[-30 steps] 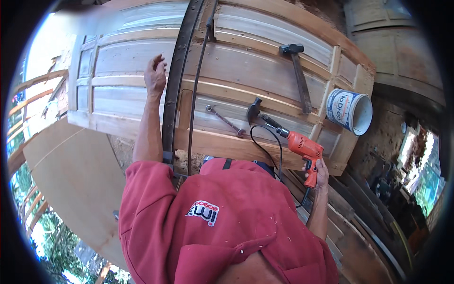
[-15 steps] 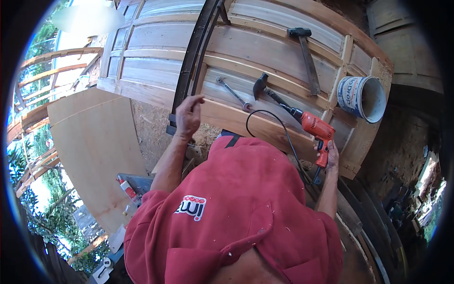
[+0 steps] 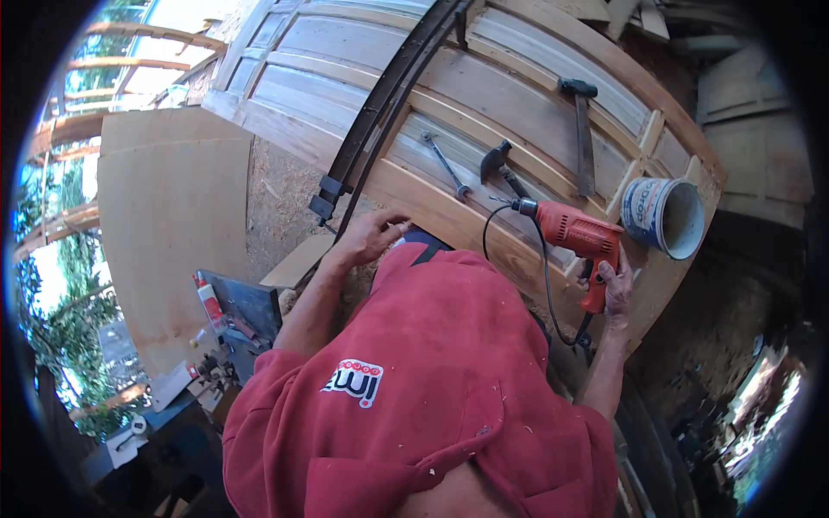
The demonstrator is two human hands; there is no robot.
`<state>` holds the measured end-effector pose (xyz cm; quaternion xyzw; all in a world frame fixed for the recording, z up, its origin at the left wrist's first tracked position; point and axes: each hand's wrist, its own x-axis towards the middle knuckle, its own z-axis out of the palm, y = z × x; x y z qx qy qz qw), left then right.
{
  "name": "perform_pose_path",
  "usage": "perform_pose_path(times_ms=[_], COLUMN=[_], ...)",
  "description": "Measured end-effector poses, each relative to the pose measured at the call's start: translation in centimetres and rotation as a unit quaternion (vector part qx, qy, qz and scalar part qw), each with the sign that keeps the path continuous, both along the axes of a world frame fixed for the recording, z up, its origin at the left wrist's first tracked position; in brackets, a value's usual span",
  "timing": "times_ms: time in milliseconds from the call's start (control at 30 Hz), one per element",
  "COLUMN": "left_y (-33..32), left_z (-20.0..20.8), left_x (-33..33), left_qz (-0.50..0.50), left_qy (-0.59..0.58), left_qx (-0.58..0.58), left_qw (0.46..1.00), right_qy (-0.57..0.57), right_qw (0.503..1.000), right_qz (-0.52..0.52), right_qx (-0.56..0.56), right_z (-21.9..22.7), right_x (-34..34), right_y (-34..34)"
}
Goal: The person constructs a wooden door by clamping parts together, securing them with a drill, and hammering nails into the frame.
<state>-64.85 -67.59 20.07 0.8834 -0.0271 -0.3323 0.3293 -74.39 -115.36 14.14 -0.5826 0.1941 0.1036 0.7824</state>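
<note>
My right hand grips a red power drill by its handle. The drill lies level over the near edge of a panelled wooden door, its chuck and bit toward the left. A black cord loops from it. My left hand is by the door's near edge, beside a long dark metal bar clamp. Its fingers are curled together, and whatever they may hold is hidden. Past the bit lie a claw hammer, partly covered by the drill, and a spanner.
A sledgehammer lies farther back on the door. A paint bucket rests on its side at the right end. To the left lean a plywood sheet and, nearer, a bench holding a red-and-white bottle.
My left hand has drawn back from the clamp bar toward my body. The drill has turned more level and a bit now shows in its chuck. The view has shifted.
</note>
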Motion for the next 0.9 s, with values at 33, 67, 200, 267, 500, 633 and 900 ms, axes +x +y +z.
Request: perform_pose_path(times_ms=[33,67,200,267,500,633,900], left_y=[0.8,2.6,8.9,10.1,15.4,17.5,12.6], left_z=[1.8,2.7,3.7,4.7,2.8,-2.0,-4.4], left_x=[0.8,1.0,0.6,0.2,0.9,3.2,10.4], left_qz=[0.044,0.085,0.089,0.111,0.315,0.4,0.501], left_qy=[-0.007,-0.005,0.026,0.113,0.152,0.152,0.316], left_qx=[-0.003,-0.024,-0.047,-0.066,-0.354,-0.45,-0.612], left_qw=[0.999,0.996,0.995,0.985,0.867,0.784,0.524], right_qy=[-0.017,-0.016,-0.091,-0.122,-0.098,-0.088,-0.119], right_qw=[1.0,0.999,0.991,0.986,0.989,0.976,0.867], right_qz=[0.022,0.044,0.094,0.107,0.09,0.092,0.207], right_qx=[-0.011,-0.011,-0.011,-0.028,-0.069,-0.175,-0.436], right_z=[2.0,4.2,11.3,13.5,19.2,19.1,14.6], right_x=[1.6,3.3,8.6,10.5,16.0,17.3,16.4], right_y=[0.7,2.1,8.3,11.6,26.1,33.9,44.3])
